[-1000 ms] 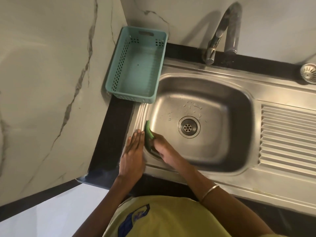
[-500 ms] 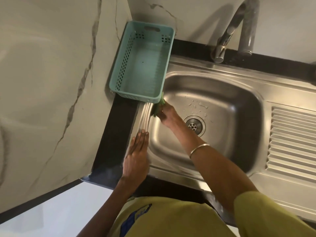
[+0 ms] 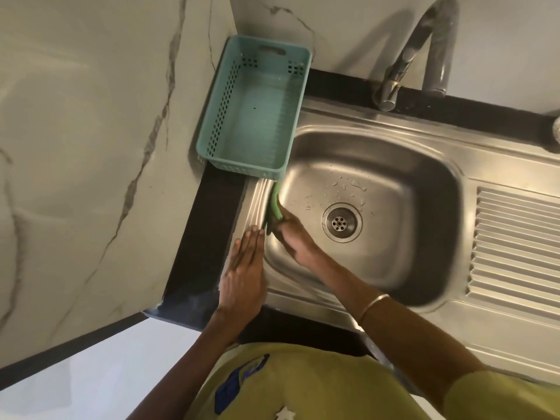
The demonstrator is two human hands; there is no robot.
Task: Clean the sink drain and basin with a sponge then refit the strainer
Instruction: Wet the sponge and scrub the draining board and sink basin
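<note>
A green sponge [image 3: 275, 204] lies pressed against the left inner wall of the steel sink basin [image 3: 403, 262]. My right hand [image 3: 292, 237] grips its near end, fingers curled round it. Flat on the sink's left rim rests my left hand [image 3: 244, 268], fingers straight and together, just left of the sponge. The round drain [image 3: 341, 222] sits in the basin floor with its holes showing and water drops behind it. At the far right edge, on the black counter, a sliver of the white strainer [image 3: 557, 128] shows.
A teal plastic basket [image 3: 230, 122] stands at the sink's back left corner, its near end overhanging the rim. The tap [image 3: 424, 53] arches over the back edge. A ribbed drainboard [image 3: 515, 247] lies to the right. Marble wall stands on the left.
My right hand swept the sponge from the near part of the left wall up to the far corner by the basket, then back toward the middle. My left hand stayed on the rim.
</note>
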